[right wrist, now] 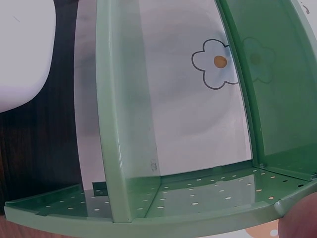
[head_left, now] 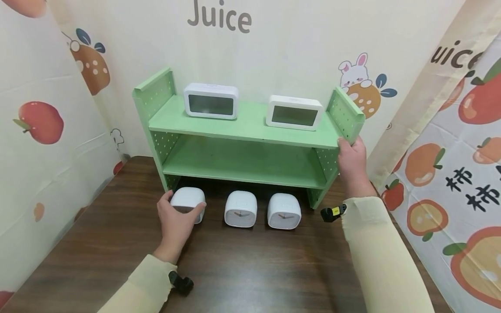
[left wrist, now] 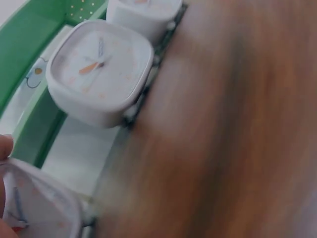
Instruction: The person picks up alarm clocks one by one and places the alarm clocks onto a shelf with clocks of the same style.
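Note:
My left hand [head_left: 175, 225] holds the leftmost white analog clock [head_left: 188, 196], fingers along its left side and thumb at its right; the hand covers part of its face. In the left wrist view, fingertips [left wrist: 4, 147] show at that clock's edge. Beside it on the table stand a middle white clock [head_left: 240, 208] and a right white clock [head_left: 284, 210], faces forward. My right hand [head_left: 354, 167] grips the right side panel of a green two-tier shelf [head_left: 242, 163], thumb at its front edge. In the right wrist view only a bit of that hand [right wrist: 299, 218] shows.
Two white digital clocks with dark screens, a left one [head_left: 211, 105] and a right one [head_left: 294, 115], stand on the top tier. The shelf rests on a dark wooden table [head_left: 250, 265]. Fruit-printed curtains [head_left: 289, 39] hang behind and at both sides.

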Demonstrator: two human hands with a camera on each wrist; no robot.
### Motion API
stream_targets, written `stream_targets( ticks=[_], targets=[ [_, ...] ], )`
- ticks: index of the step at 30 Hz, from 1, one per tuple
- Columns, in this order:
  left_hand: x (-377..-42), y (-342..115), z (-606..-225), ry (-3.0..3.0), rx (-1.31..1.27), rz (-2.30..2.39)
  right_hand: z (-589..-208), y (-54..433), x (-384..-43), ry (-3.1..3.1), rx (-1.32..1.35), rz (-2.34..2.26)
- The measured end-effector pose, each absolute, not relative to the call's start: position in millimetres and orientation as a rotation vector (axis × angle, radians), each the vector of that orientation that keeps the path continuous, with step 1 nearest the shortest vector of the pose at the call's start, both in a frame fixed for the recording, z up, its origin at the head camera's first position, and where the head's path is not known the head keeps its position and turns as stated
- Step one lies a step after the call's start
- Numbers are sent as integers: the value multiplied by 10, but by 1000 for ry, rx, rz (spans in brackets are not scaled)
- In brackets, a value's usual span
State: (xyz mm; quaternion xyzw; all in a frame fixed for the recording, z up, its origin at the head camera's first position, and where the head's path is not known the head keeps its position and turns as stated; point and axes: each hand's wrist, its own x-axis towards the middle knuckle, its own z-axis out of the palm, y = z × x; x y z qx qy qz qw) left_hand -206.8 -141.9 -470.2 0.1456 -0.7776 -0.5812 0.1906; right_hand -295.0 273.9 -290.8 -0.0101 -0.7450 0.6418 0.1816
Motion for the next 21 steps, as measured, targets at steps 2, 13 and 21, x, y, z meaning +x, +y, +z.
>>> stream_targets(
  ticks=[2, 13, 21],
  targets=[
    [-2055, -1388, -4751, -2194, 415, -1638, -2906, 2748, -2944, -2111, -41, 1810],
    [-2055, -1331, -4853, -2151, 453, -1663, -2893, 2740, -2964, -2112, -19, 1826],
    [-2058, -1333, -4857, -2136, 473, -1645, -2904, 2742, -2948, -2104, -46, 1821]
  ],
)
